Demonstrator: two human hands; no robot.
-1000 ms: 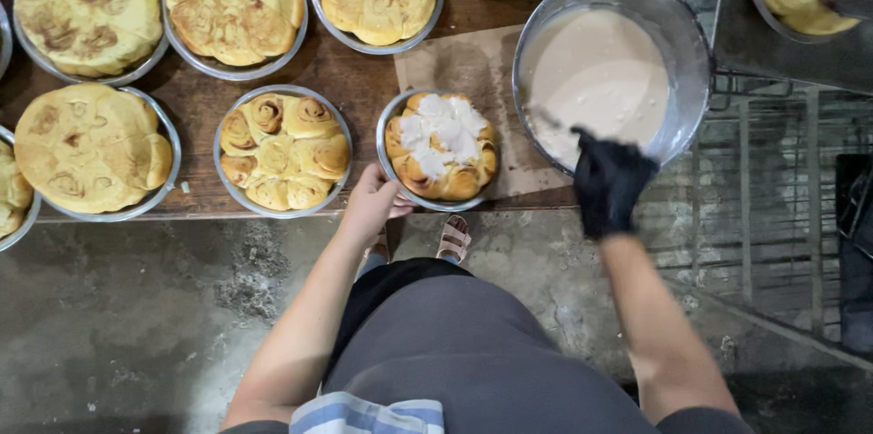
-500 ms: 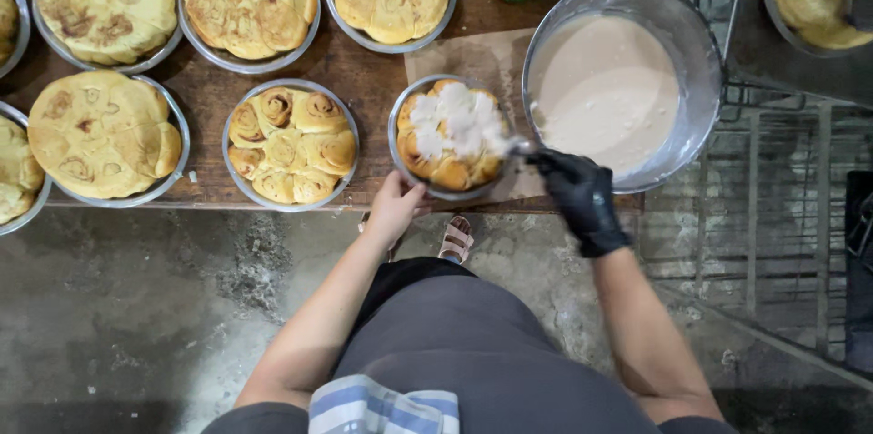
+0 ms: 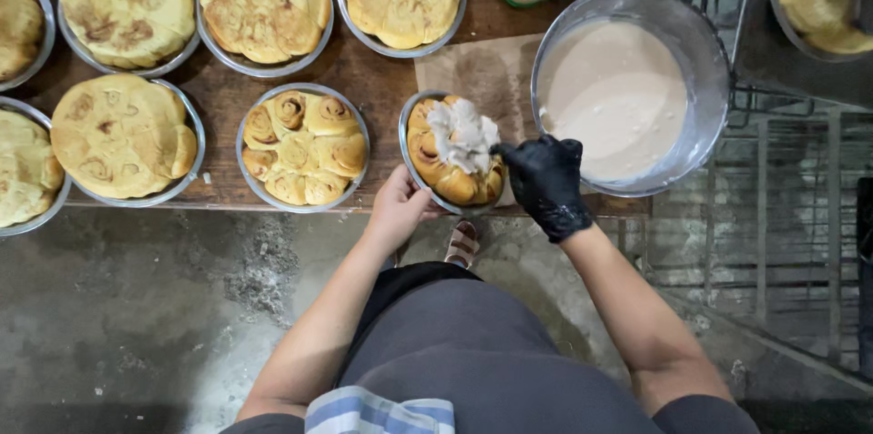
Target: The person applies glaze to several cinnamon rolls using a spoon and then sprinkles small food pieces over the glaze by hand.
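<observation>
- I see my left hand (image 3: pixel 397 208), bare, gripping the near left rim of the round metal pan of rolls (image 3: pixel 455 156), fingers curled onto its edge.
- That pan sits at the near edge of the wooden table (image 3: pixel 382 79), on a sheet of brown paper (image 3: pixel 486 75).
- My right hand (image 3: pixel 546 184), in a black glove, is clenched just right of the pan, touching its right rim; what it grips is hidden from me.
- A mound of white icing (image 3: pixel 462 136) lies on the rolls, directly left of the gloved fingers.
- The big metal bowl of pale icing (image 3: pixel 618 97) stands just right of that hand.
- Left of the pan is another pan of uniced rolls (image 3: pixel 303 147); more baked pans lie farther off.
</observation>
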